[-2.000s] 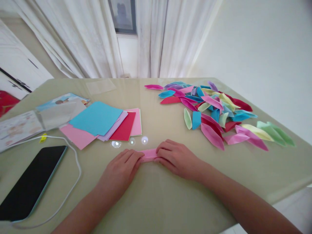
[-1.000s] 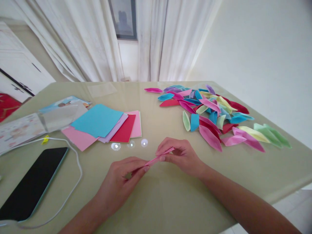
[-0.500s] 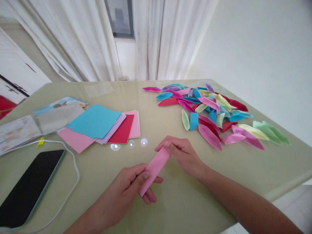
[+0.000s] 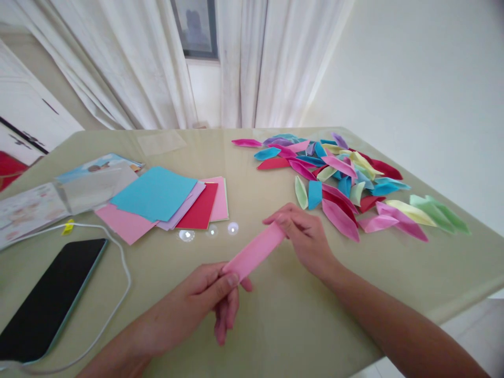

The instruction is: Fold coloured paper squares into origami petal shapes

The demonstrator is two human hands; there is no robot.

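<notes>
A folded strip of pink paper (image 4: 255, 253) slants between my two hands above the near part of the table. My left hand (image 4: 214, 294) pinches its lower left end, thumb on top, with the other fingers hanging below. At the upper right end, my right hand (image 4: 301, 233) grips the strip between thumb and fingers. Beyond my right hand lies a spread of folded paper pieces (image 4: 340, 218) in pink, red, blue, green, yellow and purple. A fanned stack of paper sheets (image 4: 155, 194), blue on top, rests beyond my left hand.
At the left a dark-screened phone (image 4: 51, 294) lies by a looping white cable (image 4: 128, 273) and a small yellow piece (image 4: 68, 227). Behind them are printed packets (image 4: 31, 210) and clear plastic (image 4: 90, 191). The table (image 4: 315, 336) ends near a white wall and curtains.
The pink strip has moved up and right and lies at a flatter slant. My right hand has shifted up and right; my left hand's lower fingers have swung downward and left.
</notes>
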